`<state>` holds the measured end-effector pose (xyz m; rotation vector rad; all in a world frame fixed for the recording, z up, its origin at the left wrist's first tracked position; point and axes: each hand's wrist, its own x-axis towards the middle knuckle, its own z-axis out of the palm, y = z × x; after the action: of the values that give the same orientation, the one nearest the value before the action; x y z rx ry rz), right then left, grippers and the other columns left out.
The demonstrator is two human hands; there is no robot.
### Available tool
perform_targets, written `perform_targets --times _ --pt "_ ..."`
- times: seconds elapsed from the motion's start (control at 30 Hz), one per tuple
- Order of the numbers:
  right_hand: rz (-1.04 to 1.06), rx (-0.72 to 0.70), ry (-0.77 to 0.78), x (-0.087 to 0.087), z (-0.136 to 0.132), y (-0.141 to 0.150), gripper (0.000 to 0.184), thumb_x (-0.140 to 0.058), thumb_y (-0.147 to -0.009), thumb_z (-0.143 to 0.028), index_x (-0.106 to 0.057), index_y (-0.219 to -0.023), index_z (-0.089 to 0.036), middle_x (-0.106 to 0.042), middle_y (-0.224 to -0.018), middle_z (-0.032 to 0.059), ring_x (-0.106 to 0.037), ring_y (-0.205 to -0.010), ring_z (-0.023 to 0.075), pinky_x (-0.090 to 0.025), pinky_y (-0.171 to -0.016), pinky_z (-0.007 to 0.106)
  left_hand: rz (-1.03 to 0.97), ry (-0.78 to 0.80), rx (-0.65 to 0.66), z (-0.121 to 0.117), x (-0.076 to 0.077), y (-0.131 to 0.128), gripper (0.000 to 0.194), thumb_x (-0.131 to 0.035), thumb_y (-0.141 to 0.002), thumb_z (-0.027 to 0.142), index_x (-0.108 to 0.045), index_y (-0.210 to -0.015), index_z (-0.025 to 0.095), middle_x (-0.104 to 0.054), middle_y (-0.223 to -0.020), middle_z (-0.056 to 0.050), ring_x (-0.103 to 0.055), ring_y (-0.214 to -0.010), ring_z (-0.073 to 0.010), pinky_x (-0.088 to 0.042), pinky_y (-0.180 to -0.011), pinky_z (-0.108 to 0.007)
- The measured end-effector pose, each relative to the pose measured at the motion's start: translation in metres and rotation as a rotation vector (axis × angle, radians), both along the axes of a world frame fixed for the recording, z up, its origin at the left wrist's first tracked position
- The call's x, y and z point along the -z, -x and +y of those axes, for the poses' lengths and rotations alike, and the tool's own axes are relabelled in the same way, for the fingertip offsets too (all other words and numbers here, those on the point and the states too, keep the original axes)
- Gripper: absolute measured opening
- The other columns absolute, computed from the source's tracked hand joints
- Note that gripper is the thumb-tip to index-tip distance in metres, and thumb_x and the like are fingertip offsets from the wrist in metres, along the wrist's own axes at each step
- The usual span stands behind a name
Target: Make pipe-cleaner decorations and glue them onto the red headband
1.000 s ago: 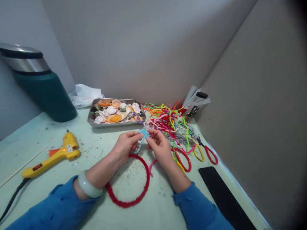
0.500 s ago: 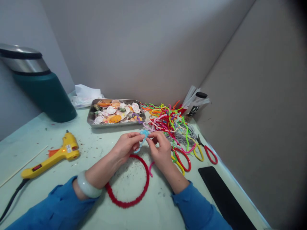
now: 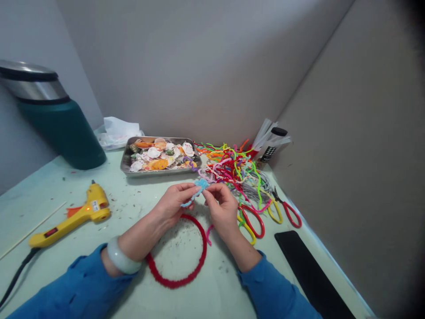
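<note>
The left hand (image 3: 174, 201) and the right hand (image 3: 222, 207) are close together above the desk (image 3: 222, 288), fingers curled, thumbs and fingertips pinching a small light-blue fuzzy piece (image 3: 201, 183) between them. Its ruffled, bunched head shows at the fingertips, and a thin, twisted tail trails down past the left fingers. A smooth, pale, rounded bangle (image 3: 122, 257) circles the left wrist.

Below the hands, a plush dark-red ring (image 3: 172, 283) lies on the desk, partly covered by the left hand and forearm; a curved, fuzzy pink strand (image 3: 209, 235) lies just beside its right side.

Beyond the hands, a shallow metal tray (image 3: 159, 175) with rounded corners holds ridged, fan-like shells (image 3: 156, 165) in white and orange. Right of it spreads a tangle of soft, bright fuzzy stems (image 3: 229, 165), with a smooth grey coil (image 3: 262, 195) beside it. Scissors with looped red and yellow handles (image 3: 263, 228) lie near the right wrist, and a flat, matte black strip (image 3: 308, 270) lies farther right.

On the left are a hard yellow glue gun (image 3: 76, 221), a thin, pale stick (image 3: 33, 230), a teal bottle (image 3: 63, 133) with a shiny metal collar, and crumpled white tissue (image 3: 121, 127). At the back right, translucent sticks (image 3: 261, 134) stand by a black-capped container (image 3: 269, 150).
</note>
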<state>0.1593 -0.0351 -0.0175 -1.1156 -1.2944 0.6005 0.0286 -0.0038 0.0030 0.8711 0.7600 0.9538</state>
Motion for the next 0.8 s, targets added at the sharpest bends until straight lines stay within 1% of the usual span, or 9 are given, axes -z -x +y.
perform_targets --times 0.1,0.2,0.37,0.5,0.67,0.8 --pt "0.04 -0.008 0.026 -0.001 0.001 0.001 0.007 -0.06 -0.08 -0.026 -0.058 -0.081 -0.019 -0.057 -0.071 -0.0016 -0.053 -0.061 0.0114 -0.044 -0.06 0.025 0.031 -0.016 -0.054 0.0 0.0 -0.002 0.022 -0.076 -0.063 0.03 -0.066 -0.07 0.011 -0.051 -0.058 0.004 -0.039 -0.045 -0.004 -0.033 -0.039 -0.018" --pt "0.126 -0.029 0.042 -0.004 0.001 0.002 0.007 -0.061 -0.079 -0.026 -0.059 -0.08 -0.019 -0.057 -0.067 -0.0025 -0.053 -0.056 0.0103 -0.044 -0.057 0.024 0.022 -0.018 -0.063 -0.002 -0.001 -0.003 0.022 -0.076 -0.063 0.031 -0.066 -0.07 0.012 -0.053 -0.061 0.003 -0.04 -0.045 -0.0037 -0.033 -0.04 -0.018" --pt "0.293 -0.069 0.095 -0.011 -0.002 0.006 0.008 -0.063 -0.076 -0.024 -0.058 -0.075 -0.017 -0.056 -0.061 -0.004 -0.053 -0.051 0.0085 -0.043 -0.051 0.021 -0.042 -0.051 -0.053 -0.005 -0.001 -0.005 0.02 -0.075 -0.064 0.028 -0.065 -0.068 0.012 -0.046 -0.052 0.006 -0.033 -0.041 -0.0023 -0.031 -0.041 -0.017" --pt "0.317 -0.047 0.121 -0.013 -0.003 0.009 0.01 -0.064 -0.076 -0.025 -0.059 -0.075 -0.017 -0.057 -0.062 -0.0034 -0.053 -0.051 0.0083 -0.043 -0.051 0.022 -0.006 -0.117 -0.108 -0.005 0.003 -0.007 0.02 -0.074 -0.066 0.03 -0.064 -0.069 0.012 -0.044 -0.049 0.007 -0.032 -0.041 -0.0028 -0.031 -0.042 -0.017" --pt "0.301 -0.081 0.113 -0.014 -0.004 0.01 0.009 -0.061 -0.078 -0.025 -0.059 -0.079 -0.017 -0.06 -0.065 -0.0025 -0.056 -0.053 0.0091 -0.045 -0.055 0.023 0.028 -0.167 -0.19 -0.004 0.011 -0.006 0.023 -0.075 -0.064 0.029 -0.065 -0.076 0.013 -0.052 -0.058 0.005 -0.037 -0.042 -0.0031 -0.032 -0.042 -0.018" --pt "0.309 -0.08 0.099 -0.013 -0.003 0.011 0.008 -0.061 -0.079 -0.024 -0.056 -0.08 -0.018 -0.06 -0.067 -0.003 -0.057 -0.053 0.0089 -0.045 -0.055 0.023 0.035 -0.176 -0.177 -0.004 0.013 -0.007 0.021 -0.074 -0.065 0.028 -0.065 -0.078 0.013 -0.052 -0.057 0.005 -0.037 -0.043 -0.0034 -0.032 -0.043 -0.018"
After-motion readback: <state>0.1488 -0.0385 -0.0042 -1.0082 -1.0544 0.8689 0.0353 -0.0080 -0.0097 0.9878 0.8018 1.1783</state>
